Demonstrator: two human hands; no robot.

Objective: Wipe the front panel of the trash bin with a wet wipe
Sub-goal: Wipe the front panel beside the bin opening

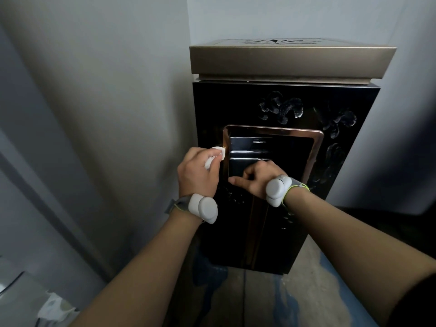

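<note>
A person is standing over a tall black trash bin (271,220) set in the corner of a pale-walled room, both bare forearms reaching down toward its front panel (278,109). The left hand (197,172) is gripping a crumpled white wet wipe (215,156), fingers (213,151) curled round it, and is pressing it against the left side of the copper-coloured frame (313,149) that is bordering the bin's disposal flap (271,147). The right hand (256,178) is resting lower on the same flap area, its fingers bent against the dark surface and its thumb pointing left toward the wipe; it is holding nothing that can be seen, and appears to be steadying the flap. Grey sensor units are strapped to both wrists.

The wipe is sitting at the panel's left edge, so nearly all of the panel is lying to the right of the left hand's fingers and both above and below them. The panel's long axis is running vertically, from under the gold lid (292,60) down to the floor (313,291). The left hand is the nearer one to the work; a stroke rightward would likely be running into the right hand, so a pass up or down the edge looks the freer path.
</note>
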